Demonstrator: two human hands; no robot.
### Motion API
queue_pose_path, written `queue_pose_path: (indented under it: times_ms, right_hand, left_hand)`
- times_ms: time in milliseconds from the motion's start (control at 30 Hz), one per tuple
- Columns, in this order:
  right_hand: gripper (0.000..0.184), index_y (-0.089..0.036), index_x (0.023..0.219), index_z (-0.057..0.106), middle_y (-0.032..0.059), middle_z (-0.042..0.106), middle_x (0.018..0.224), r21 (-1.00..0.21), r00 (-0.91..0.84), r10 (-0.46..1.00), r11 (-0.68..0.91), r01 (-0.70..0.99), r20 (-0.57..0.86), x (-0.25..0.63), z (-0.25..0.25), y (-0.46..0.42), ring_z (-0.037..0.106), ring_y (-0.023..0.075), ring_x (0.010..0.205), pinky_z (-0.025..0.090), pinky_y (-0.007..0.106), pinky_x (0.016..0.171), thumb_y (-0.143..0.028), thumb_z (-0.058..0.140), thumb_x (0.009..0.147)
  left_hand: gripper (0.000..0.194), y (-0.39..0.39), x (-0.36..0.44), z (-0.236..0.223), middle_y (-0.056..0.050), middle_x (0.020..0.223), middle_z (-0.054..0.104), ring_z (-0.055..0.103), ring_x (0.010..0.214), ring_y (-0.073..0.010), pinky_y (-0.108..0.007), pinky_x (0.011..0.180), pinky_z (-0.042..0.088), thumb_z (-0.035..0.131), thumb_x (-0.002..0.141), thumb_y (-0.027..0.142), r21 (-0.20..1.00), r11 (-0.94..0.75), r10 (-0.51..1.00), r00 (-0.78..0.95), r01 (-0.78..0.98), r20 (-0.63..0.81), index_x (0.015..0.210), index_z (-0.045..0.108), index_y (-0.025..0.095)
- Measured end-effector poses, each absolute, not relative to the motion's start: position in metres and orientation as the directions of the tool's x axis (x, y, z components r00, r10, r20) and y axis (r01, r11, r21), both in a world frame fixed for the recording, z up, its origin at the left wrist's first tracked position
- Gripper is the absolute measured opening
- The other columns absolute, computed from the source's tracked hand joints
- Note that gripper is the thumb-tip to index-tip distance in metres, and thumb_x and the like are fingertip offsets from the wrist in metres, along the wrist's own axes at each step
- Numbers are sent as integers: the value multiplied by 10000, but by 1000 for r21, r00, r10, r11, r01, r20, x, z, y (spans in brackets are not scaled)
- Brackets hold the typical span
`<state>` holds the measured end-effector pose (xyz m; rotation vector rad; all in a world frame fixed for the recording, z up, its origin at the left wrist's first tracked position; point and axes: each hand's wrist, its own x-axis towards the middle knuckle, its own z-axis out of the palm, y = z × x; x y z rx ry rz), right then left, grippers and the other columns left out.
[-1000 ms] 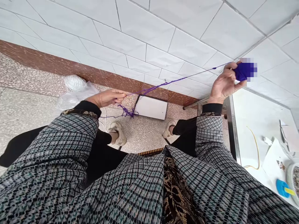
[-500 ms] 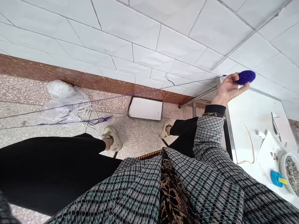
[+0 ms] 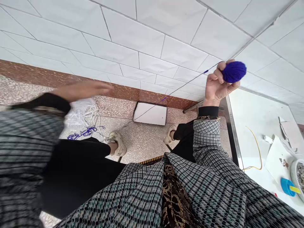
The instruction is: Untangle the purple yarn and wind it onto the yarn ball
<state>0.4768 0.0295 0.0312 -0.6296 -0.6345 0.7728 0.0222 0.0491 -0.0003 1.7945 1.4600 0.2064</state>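
At the upper right, my right hand (image 3: 215, 85) is wrapped round a purple ball of yarn (image 3: 234, 72). From the ball, a thin yarn strand (image 3: 182, 85) with small purple knots or tufts slants down to the left, towards the floor. My left hand (image 3: 83, 90) is at the left, blurred by motion, its fingers stretched out and nothing visible in them. Below it, a loose purple yarn tangle (image 3: 82, 133) lies near my leg. White yarn (image 3: 92, 110) and a clear plastic bag (image 3: 78, 114) are on the floor, partly hidden by my left arm.
A white board-like box (image 3: 150, 113) is on the speckled floor by the tiled wall (image 3: 152, 41). At the right stands a white table (image 3: 258, 110) with a yellow cord (image 3: 257, 148), a blue object (image 3: 287, 186) and a tub (image 3: 298, 174).
My left hand has come into view from the left. My right hand has moved slightly left and up with the ball. The strand now slopes more steeply, and purple yarn lies bunched on the floor.
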Motion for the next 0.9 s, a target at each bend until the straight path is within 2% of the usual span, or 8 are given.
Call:
queue_pose_path:
  times_ms: [133, 233, 300, 367, 600, 700, 800, 900]
  right_hand:
    - [864, -373, 1193, 705, 79, 563, 1042, -834, 375, 868, 450, -318, 325, 478, 16, 37, 626, 321, 934, 578, 605, 962, -961, 735, 561]
    - [936, -420, 1223, 716, 58, 568, 969, -875, 166, 945, 323, -360, 280, 484, 10, 39, 555, 336, 973, 503, 580, 1020, -908, 826, 432]
    - [939, -410, 1265, 717, 54, 556, 979, -892, 130, 955, 296, -342, 267, 486, 7, 38, 504, 307, 940, 487, 553, 1035, -880, 818, 459]
    - [903, -389, 1258, 703, 70, 538, 1039, -900, 216, 935, 335, -277, 282, 486, 6, 38, 468, 287, 889, 498, 536, 1003, -932, 722, 536]
    - [865, -326, 1176, 618, 78, 507, 1073, -893, 276, 900, 399, -209, 338, 485, 11, 39, 286, 202, 726, 547, 493, 872, -973, 623, 602]
    - [833, -317, 1160, 596, 74, 560, 1084, -963, 82, 965, 257, -87, 250, 484, 10, 37, 387, 201, 754, 601, 479, 865, -979, 669, 660]
    - [725, -286, 1078, 579, 26, 579, 987, -992, -74, 995, 63, -110, 71, 468, 6, 36, 417, 158, 731, 636, 406, 819, -829, 832, 670]
    - [678, -255, 1005, 567, -23, 528, 866, -985, -198, 980, -42, -165, -9, 438, -1, 33, 430, 112, 686, 632, 338, 768, -683, 955, 652]
  left_hand:
    - [491, 38, 159, -11, -150, 1649, 672, 548, 1607, -319, -409, 1312, 435, 673, 1106, 392, 938, -71, 772, 614, 339, -163, 1551, 693, 185]
    - [306, 25, 229, -21, -123, 1084, 796, 756, 1019, -208, -320, 983, 584, 695, 1095, 412, 995, 40, 779, 627, -95, 28, 1220, 773, 144]
    - [308, 22, 236, -31, -5, 724, 589, 521, 610, -108, -234, 666, 484, 730, 1071, 422, 960, 116, 820, 570, -255, 53, 919, 708, 154]
    - [425, 24, 218, -42, 67, 609, 377, 284, 509, -71, -204, 522, 297, 801, 1012, 454, 938, 168, 830, 557, -302, 31, 760, 595, 181]
    - [435, 44, 119, -77, 91, 520, 282, 194, 442, -75, -211, 451, 157, 861, 879, 518, 960, 270, 777, 574, 69, -260, 719, 605, 206]
    - [290, 56, 91, -82, 6, 559, 516, 451, 492, -137, -225, 516, 388, 805, 895, 436, 892, 161, 768, 514, 422, -382, 764, 696, 200]
    - [265, 63, 80, -74, -174, 1175, 845, 766, 1172, -348, -399, 1022, 614, 762, 898, 302, 627, -23, 821, 373, 779, -433, 1115, 840, 172]
    - [638, 58, 96, -60, -235, 1738, 575, 477, 1665, -405, -519, 1344, 419, 677, 980, 275, 660, -66, 848, 391, 749, -358, 1603, 661, 136]
